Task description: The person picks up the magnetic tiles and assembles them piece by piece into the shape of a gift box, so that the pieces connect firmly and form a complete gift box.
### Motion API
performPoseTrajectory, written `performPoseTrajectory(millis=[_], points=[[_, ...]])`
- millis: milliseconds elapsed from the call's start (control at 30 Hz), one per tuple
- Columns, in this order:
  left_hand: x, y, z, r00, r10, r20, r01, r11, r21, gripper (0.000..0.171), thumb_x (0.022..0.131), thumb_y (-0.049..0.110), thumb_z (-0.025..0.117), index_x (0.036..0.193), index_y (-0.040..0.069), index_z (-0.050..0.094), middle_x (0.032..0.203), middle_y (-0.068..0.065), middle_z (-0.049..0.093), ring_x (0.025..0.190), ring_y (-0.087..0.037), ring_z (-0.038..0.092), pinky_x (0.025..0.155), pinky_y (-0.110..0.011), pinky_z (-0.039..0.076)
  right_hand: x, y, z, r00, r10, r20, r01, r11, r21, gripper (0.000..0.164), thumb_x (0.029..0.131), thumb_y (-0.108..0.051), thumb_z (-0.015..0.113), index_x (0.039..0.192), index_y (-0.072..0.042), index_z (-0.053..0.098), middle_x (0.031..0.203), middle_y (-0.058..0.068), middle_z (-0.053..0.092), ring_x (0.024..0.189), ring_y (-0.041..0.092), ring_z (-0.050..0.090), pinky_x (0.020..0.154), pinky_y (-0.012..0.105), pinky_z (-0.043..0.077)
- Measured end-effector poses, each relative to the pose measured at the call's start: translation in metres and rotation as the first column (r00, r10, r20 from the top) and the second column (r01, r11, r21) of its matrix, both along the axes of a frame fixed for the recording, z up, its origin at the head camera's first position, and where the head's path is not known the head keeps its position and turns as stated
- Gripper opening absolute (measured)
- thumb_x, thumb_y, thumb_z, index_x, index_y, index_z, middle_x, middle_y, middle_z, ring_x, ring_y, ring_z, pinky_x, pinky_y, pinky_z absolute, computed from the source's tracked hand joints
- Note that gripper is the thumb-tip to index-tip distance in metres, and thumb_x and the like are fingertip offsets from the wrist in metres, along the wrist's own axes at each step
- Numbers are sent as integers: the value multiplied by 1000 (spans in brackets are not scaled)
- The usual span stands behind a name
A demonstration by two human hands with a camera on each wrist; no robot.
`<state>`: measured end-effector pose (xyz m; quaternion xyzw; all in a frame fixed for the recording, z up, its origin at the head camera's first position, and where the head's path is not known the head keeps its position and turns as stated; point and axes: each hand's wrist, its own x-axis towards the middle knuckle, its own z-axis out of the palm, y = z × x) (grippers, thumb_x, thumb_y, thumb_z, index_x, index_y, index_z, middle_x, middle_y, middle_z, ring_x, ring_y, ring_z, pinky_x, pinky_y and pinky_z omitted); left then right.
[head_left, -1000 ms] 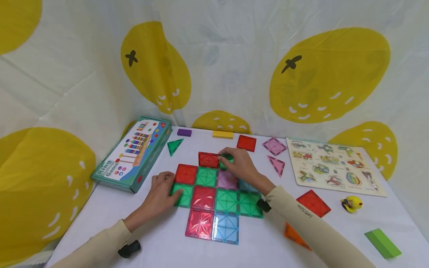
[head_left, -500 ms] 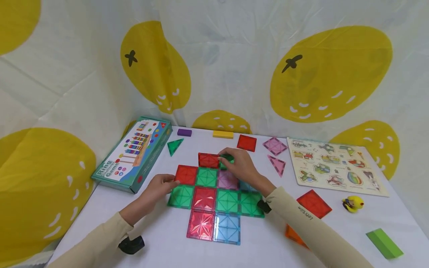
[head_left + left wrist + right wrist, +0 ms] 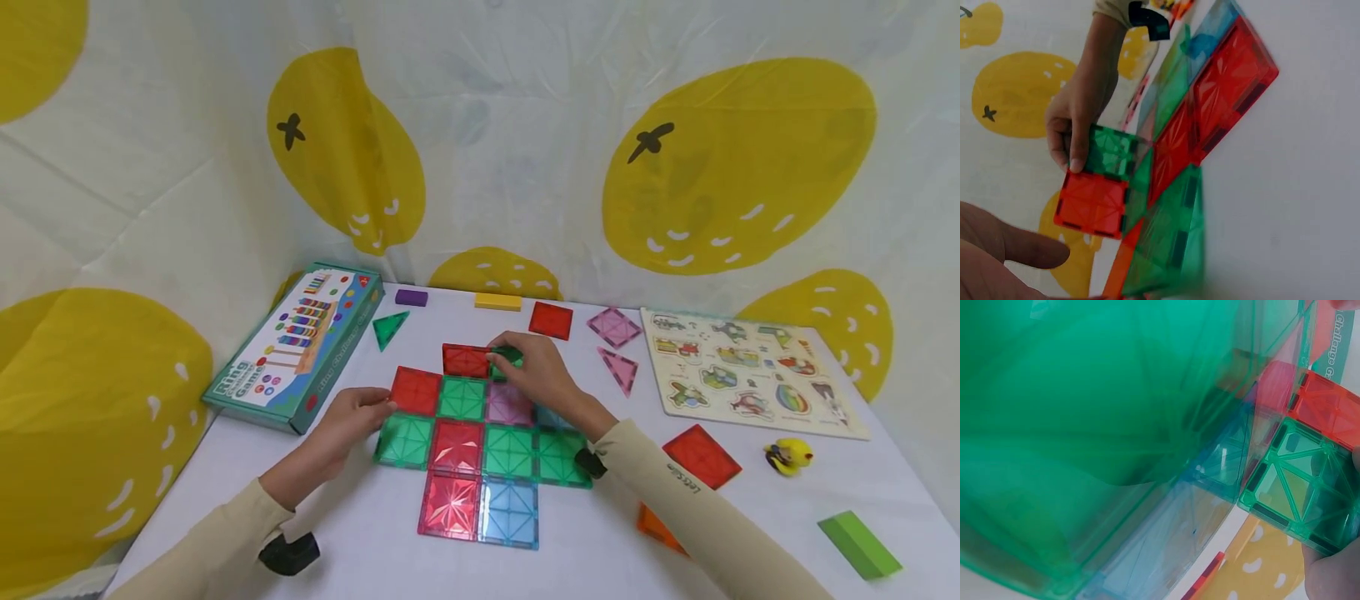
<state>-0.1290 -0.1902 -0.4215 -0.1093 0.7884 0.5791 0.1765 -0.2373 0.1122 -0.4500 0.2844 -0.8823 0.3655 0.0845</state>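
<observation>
Several see-through square tiles lie joined edge to edge, among them a red star-patterned tile [image 3: 450, 504], a light blue tile [image 3: 509, 512] and a green tile [image 3: 406, 441]. At their far side stands an upright red tile [image 3: 465, 361], with an upright green tile [image 3: 1300, 481] beside it. My right hand [image 3: 536, 367] pinches this green tile by its upper part, partly covering it in the head view. My left hand [image 3: 348, 425] holds the left edge of the red square tile [image 3: 417, 390] between thumb and fingers. The left wrist view shows that thumb extended near the tiles.
A boxed ring game [image 3: 296, 346] lies at the left. Behind are a green triangle [image 3: 388, 329], purple block [image 3: 411, 297], yellow block [image 3: 498, 302] and loose red tile [image 3: 551, 320]. To the right lie a picture puzzle board [image 3: 750, 375], toy figure [image 3: 789, 457] and green block [image 3: 859, 544].
My left hand has drawn back from the left green tile, its thumb shifting up to the red tile's edge. My right hand stays at the upright green tile.
</observation>
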Motion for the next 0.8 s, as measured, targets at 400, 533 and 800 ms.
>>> performPoseTrajectory(millis=[400, 533, 800], points=[[0, -2, 16, 992, -48, -117, 57, 996, 69, 45, 107, 9, 60, 148, -8, 54, 147, -24, 56, 135, -39, 50, 109, -54, 49, 3, 0, 0, 1000, 16, -18, -16, 1000, -12, 13, 99, -19, 79, 109, -12, 79, 106, -2, 78, 100, 18, 71, 93, 40, 58], [0, 3, 14, 985, -51, -166, 53, 999, 9, 43, 106, 9, 63, 146, -4, 59, 142, -20, 61, 131, -36, 54, 104, -49, 54, 4, 0, 1, 1000, 19, -19, -19, 1000, -16, 12, 98, -19, 79, 108, -11, 79, 105, -1, 78, 99, 18, 71, 92, 40, 58], [0, 16, 12, 963, -56, -262, 45, 998, -45, 45, 102, 5, 69, 145, -1, 61, 140, -18, 63, 118, -32, 64, 95, -47, 59, 5, 0, 2, 1000, 20, -13, -20, 1000, -13, 13, 98, -18, 79, 109, -11, 79, 106, -1, 78, 101, 19, 71, 93, 42, 58]])
